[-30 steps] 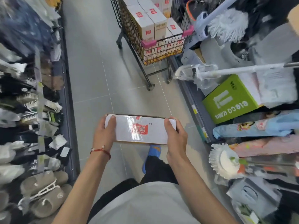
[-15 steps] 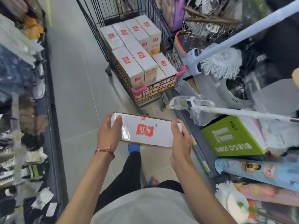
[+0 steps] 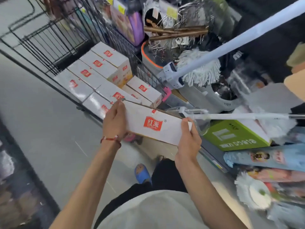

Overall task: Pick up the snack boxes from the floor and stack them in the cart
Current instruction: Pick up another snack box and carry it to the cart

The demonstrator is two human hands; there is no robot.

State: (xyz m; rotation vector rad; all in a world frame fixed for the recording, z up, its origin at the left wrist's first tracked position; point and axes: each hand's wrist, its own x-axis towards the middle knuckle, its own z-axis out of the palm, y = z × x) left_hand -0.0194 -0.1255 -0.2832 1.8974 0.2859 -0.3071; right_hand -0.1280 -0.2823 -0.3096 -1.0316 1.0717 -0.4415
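Snack box [image 3: 153, 124] held at near edge of cart [image 3: 54, 47].

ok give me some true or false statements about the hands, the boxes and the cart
1. The left hand and right hand grip opposite ends of one long white snack box. True.
2. The black wire cart is empty. False: stacked white boxes fill part of it.
3. The red cord bracelet is on the right wrist. False: it is on the left wrist.
4. A green cardboard carton lies right of the held box. True.
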